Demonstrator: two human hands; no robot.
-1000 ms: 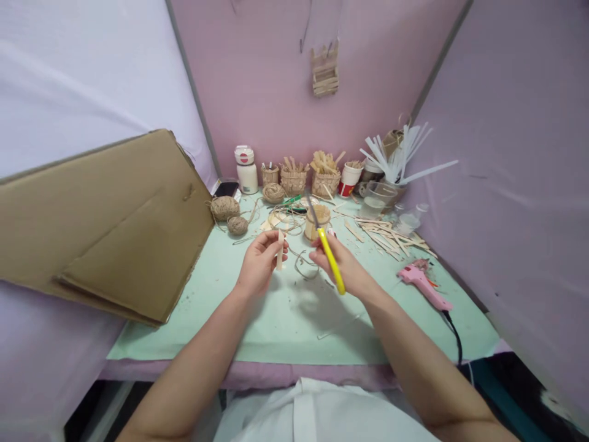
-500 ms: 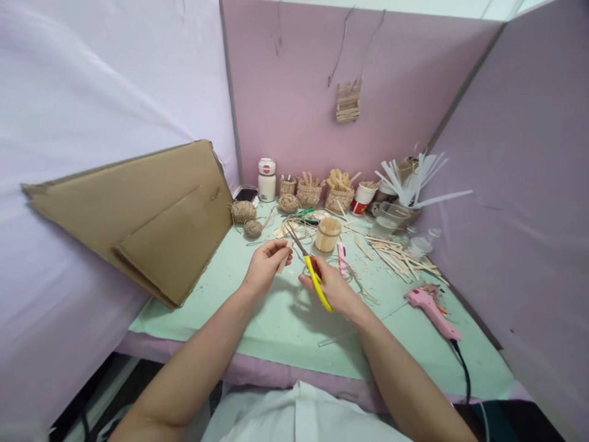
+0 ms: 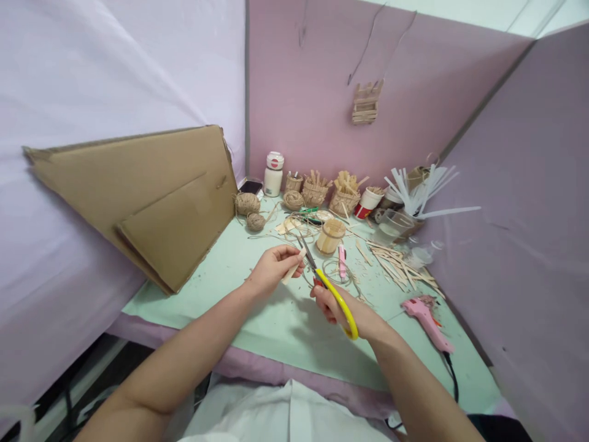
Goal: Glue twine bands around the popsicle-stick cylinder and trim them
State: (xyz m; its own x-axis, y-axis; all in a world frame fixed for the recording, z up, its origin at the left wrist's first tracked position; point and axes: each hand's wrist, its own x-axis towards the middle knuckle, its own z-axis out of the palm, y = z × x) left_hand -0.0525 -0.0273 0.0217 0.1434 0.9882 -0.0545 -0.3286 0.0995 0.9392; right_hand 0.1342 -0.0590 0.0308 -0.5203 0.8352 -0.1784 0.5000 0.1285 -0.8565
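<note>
My left hand (image 3: pixel 272 269) pinches a short wooden craft stick (image 3: pixel 294 274) above the green table mat (image 3: pixel 257 319). My right hand (image 3: pixel 343 310) grips yellow-handled scissors (image 3: pixel 329 288), whose blades point up and left and meet the far end of the stick. Just behind the blades lies a loop of jute cord (image 3: pixel 335 270) beside a small round box of sticks (image 3: pixel 330 236).
A folded cardboard sheet (image 3: pixel 151 196) leans on the left wall. Twine balls (image 3: pixel 248 205), a white bottle (image 3: pixel 273 174), stick baskets (image 3: pixel 331 193) and cups line the back. Loose sticks (image 3: pixel 400 264) and a pink glue gun (image 3: pixel 426 313) lie at the right.
The scissors swung from upright to the stick's end, and my right hand dropped lower and nearer. The stick tilted. The camera lifted and turned left.
</note>
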